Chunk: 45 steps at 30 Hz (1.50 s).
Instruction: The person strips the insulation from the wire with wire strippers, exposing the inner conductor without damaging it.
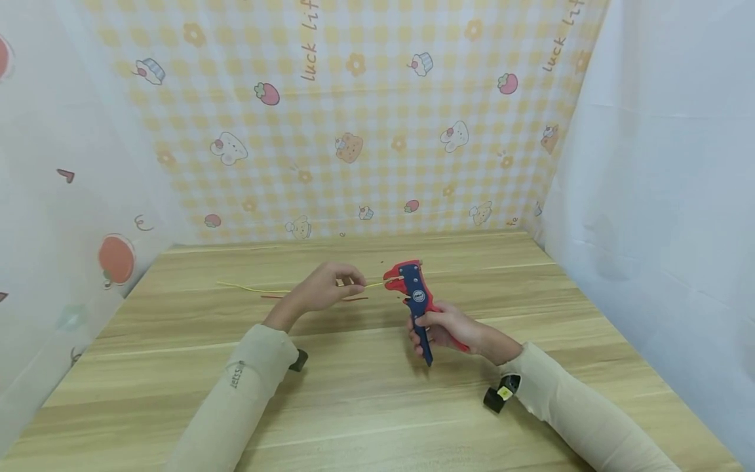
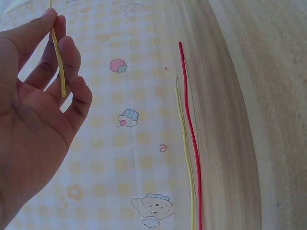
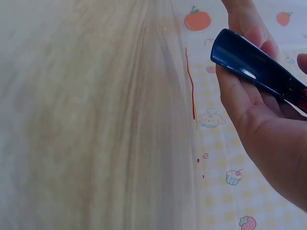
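My left hand [image 1: 327, 286] pinches a short yellow wire [image 2: 61, 72] between thumb and fingertips. One end of that wire points right and reaches the red mouth of the wire stripper [image 1: 417, 296]; the other end lies over the palm side of the fingers in the left wrist view. My right hand [image 1: 451, 326] grips the tool's handles, one dark blue and one red, with the head upward. On the table behind my left hand lie a second yellow wire [image 2: 187, 153], its tip stripped to bare strands, and a red wire [image 2: 193, 129] beside it.
Small red bits [image 3: 198, 160] lie on the wooden table [image 1: 366, 400] near the wires. A patterned yellow-check cloth [image 1: 377, 131] hangs behind the table, with white sheets at both sides. Dark wrist devices [image 1: 501, 393] show under both sleeves.
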Each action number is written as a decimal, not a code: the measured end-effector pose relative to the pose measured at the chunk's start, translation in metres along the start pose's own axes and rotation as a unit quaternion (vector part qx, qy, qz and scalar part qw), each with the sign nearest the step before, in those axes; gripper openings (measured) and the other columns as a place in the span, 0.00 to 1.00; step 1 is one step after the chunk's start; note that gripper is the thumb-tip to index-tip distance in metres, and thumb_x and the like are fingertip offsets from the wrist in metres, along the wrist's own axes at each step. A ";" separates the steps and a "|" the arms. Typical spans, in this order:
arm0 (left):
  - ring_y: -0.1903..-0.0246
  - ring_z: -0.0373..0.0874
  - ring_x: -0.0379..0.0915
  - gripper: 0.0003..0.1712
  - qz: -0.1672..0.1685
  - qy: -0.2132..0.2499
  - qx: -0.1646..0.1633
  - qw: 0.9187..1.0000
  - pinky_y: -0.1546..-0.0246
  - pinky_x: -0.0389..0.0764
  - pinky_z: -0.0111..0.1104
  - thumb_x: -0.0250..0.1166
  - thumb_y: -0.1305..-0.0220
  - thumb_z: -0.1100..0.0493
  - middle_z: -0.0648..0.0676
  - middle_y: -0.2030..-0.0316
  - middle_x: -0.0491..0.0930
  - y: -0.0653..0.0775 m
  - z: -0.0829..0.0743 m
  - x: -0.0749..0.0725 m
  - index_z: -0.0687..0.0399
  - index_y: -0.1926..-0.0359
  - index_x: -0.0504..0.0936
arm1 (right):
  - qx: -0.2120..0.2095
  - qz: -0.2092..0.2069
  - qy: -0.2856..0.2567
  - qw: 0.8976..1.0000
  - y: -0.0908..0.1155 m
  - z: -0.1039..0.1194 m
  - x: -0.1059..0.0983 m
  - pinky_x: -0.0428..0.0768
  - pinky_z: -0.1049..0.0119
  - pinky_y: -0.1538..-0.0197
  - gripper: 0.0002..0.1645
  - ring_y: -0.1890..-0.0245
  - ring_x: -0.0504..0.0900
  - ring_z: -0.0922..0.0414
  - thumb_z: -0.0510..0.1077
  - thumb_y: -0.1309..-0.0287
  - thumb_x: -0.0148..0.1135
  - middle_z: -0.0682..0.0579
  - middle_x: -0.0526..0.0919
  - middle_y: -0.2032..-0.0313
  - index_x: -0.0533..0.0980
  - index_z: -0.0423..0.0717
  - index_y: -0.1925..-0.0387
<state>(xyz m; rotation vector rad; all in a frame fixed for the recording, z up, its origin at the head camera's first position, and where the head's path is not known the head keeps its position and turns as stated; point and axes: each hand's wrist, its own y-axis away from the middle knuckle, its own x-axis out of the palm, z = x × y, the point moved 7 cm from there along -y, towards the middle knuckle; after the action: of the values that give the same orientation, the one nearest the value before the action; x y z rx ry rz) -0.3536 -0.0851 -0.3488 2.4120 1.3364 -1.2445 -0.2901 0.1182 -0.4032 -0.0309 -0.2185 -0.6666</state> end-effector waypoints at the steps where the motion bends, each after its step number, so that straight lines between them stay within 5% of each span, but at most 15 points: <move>1: 0.64 0.40 0.79 0.04 0.001 0.000 -0.001 1.000 0.59 0.79 0.39 0.66 0.33 0.60 0.46 0.62 0.85 0.000 0.001 0.000 0.50 0.60 0.86 | 0.001 0.000 -0.001 1.000 0.000 0.000 0.000 0.83 0.60 0.58 0.08 0.69 0.83 0.55 0.38 0.33 0.47 0.49 0.80 0.68 0.70 0.37 0.57; 13: 0.63 0.40 0.78 0.05 0.003 -0.006 -0.002 1.000 0.59 0.78 0.39 0.65 0.32 0.58 0.45 0.61 0.84 -0.002 -0.004 0.000 0.49 0.59 0.86 | 0.017 -0.024 -0.007 1.000 0.001 -0.001 -0.001 0.81 0.62 0.64 0.12 0.75 0.78 0.56 0.47 0.26 0.46 0.52 0.74 0.74 0.67 0.41 0.60; 21: 0.63 0.40 0.78 0.05 -0.002 -0.006 -0.008 1.000 0.62 0.78 0.38 0.64 0.31 0.57 0.44 0.62 0.84 -0.003 -0.009 -0.004 0.49 0.58 0.86 | 0.007 -0.010 -0.034 0.999 -0.001 -0.001 0.003 0.78 0.62 0.64 0.10 0.77 0.73 0.58 0.44 0.26 0.44 0.53 0.71 0.76 0.66 0.42 0.64; 36: 0.62 0.39 0.79 0.05 -0.007 -0.016 -0.002 1.000 0.60 0.78 0.38 0.67 0.34 0.59 0.44 0.65 0.85 -0.004 -0.011 -0.005 0.54 0.59 0.86 | 0.006 -0.072 -0.002 0.997 -0.001 -0.002 0.003 0.76 0.66 0.73 0.12 0.82 0.69 0.59 0.44 0.30 0.48 0.54 0.68 0.79 0.68 0.44 0.69; 45: 0.64 0.39 0.79 0.02 -0.016 -0.009 0.006 1.000 0.61 0.78 0.37 0.68 0.36 0.61 0.44 0.66 0.85 -0.003 -0.010 -0.005 0.52 0.62 0.87 | 0.002 -0.077 -0.007 0.997 -0.002 -0.003 0.006 0.74 0.68 0.75 0.09 0.82 0.67 0.60 0.43 0.32 0.50 0.55 0.67 0.80 0.63 0.42 0.64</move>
<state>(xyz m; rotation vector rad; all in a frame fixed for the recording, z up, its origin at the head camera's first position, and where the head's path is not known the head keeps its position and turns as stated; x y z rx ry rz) -0.3509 -0.0820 -0.3384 2.3908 1.3720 -1.2829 -0.2862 0.1132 -0.4048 -0.0158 -0.2375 -0.8205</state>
